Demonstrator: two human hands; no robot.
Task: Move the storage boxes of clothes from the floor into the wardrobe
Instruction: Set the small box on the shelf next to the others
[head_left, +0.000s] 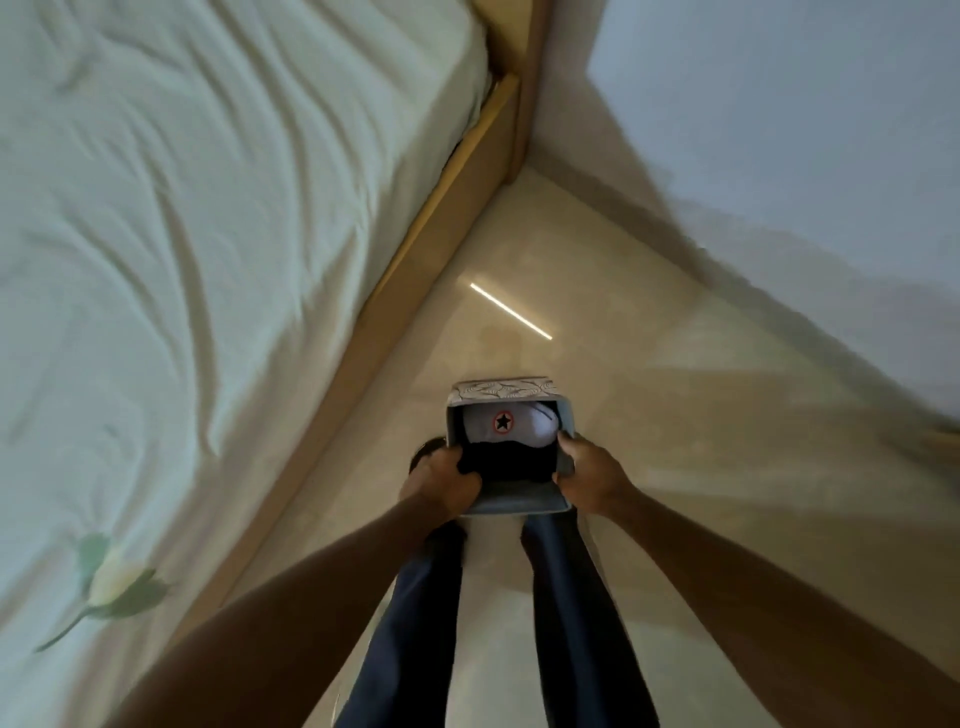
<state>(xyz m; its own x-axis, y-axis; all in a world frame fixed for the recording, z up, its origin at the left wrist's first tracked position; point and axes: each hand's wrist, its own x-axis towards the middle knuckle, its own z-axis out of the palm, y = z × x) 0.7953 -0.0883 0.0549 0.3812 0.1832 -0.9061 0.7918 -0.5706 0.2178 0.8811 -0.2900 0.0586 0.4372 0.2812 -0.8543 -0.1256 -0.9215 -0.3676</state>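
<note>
Bed (208, 234) w/ wrinkled sheet fills the left, glossy floor (597, 322) on the right. Box (511, 501) is held up over the floor in front of the legs (571, 623), white + dark clothes (511, 423) inside. Left hand (441, 480) & right hand (587, 475) both gripping its side walls, fingers curled over the rim.

Both forearms are bare to the frame edge, with no sleeves showing; the left hand (441, 480) and right hand (589, 475) carry no visible rings or watch. The legs wear dark navy trousers (566, 623) that narrow toward the ankles
</note>
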